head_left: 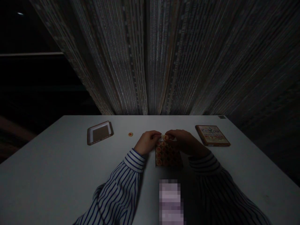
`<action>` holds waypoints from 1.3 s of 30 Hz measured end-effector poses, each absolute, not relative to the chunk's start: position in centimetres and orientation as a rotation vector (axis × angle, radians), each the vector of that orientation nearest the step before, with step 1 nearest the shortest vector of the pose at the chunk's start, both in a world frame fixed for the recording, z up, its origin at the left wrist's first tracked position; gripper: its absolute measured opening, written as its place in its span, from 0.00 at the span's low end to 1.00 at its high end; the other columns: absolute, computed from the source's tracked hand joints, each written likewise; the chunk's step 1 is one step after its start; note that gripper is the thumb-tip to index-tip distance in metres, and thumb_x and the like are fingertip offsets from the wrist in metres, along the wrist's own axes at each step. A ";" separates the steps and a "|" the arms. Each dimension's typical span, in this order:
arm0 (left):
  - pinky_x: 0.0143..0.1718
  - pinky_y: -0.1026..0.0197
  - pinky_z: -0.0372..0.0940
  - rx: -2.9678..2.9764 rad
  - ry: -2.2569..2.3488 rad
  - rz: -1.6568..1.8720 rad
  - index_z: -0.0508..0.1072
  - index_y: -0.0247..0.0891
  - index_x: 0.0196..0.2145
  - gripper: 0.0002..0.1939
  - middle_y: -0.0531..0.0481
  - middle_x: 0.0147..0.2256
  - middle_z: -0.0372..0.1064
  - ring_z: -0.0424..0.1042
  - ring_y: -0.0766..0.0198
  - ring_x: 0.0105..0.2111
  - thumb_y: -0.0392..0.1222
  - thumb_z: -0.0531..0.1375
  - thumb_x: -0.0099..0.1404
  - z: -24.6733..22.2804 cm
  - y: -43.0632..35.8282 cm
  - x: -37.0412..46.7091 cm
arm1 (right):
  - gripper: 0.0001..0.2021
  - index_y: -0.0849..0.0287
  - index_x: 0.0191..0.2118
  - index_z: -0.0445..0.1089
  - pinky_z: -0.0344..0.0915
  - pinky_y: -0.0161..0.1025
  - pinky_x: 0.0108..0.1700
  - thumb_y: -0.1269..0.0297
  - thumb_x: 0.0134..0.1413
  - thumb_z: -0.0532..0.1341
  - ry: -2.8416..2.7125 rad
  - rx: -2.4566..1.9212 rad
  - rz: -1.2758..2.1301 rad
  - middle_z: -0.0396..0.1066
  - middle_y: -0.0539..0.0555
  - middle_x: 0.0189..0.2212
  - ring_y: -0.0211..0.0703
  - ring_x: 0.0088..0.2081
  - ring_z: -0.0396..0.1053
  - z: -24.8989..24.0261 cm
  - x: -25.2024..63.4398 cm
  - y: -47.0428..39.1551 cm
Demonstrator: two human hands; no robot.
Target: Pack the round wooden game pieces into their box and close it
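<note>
A: What is in the middle, between the two hands?

B: A small board (167, 156) lies flat on the white worktop (58, 168), close to the person. It carries rows of round orange-red discs. At its far edge there is one round disc (165, 137), and both hands meet on it.

A: How do the fingers stand?

B: The left hand (147, 142) is curled, and its fingers (157, 135) are pressed together on the left side of the disc. The right hand (184, 142) comes from the other side, and its fingers (170, 136) pinch the same disc. The picture is dark, so I cannot tell if the disc is lifted or sits on the board.

A: And the sleeves?

B: Both arms wear a white shirt with dark stripes. The left sleeve (122, 190) is well lit; the right sleeve (222, 190) is in shadow.

A: What lies further out?

B: One single disc (130, 134) lies alone on the worktop, to the left of the hands and apart from them. Further left lies a shallow tray (100, 132) with a pale rim, which looks like one half of a box. To the right, well apart from the hands, lies a flat box lid (212, 135) with a printed picture. Behind the worktop hangs a heavy curtain (164, 56) in folds.
</note>
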State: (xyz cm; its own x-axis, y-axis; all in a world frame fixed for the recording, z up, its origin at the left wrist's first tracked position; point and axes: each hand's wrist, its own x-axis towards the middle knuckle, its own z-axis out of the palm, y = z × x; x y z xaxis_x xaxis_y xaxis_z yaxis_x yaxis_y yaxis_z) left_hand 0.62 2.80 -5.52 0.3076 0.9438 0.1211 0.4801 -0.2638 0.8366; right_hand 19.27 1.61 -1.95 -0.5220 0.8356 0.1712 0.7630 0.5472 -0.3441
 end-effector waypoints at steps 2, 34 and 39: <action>0.41 0.61 0.64 1.969 1.358 0.796 0.75 0.34 0.39 0.13 0.44 0.37 0.75 0.72 0.60 0.38 0.38 0.53 0.61 -5.4 2.8 0.5 | 0.10 0.58 0.40 0.69 0.58 0.35 0.32 0.62 0.53 0.57 -2.480 -1.330 0.314 0.73 0.53 0.32 0.40 0.32 0.68 -2.1 19.4 1.7; 0.35 0.63 0.61 2.193 1.427 0.407 0.77 0.37 0.33 0.15 0.45 0.32 0.75 0.72 0.61 0.33 0.32 0.50 0.59 -6.6 2.9 0.1 | 0.10 0.57 0.41 0.69 0.59 0.36 0.33 0.64 0.54 0.56 -2.579 -1.493 0.255 0.74 0.55 0.34 0.44 0.35 0.70 -2.9 20.4 1.9; 0.34 0.63 0.61 2.193 1.426 0.413 0.77 0.36 0.32 0.15 0.45 0.31 0.75 0.72 0.61 0.31 0.31 0.50 0.58 -6.6 2.9 0.1 | 0.11 0.57 0.42 0.69 0.59 0.37 0.32 0.63 0.54 0.55 -2.597 -1.574 0.246 0.74 0.56 0.35 0.45 0.35 0.70 -2.6 20.3 1.8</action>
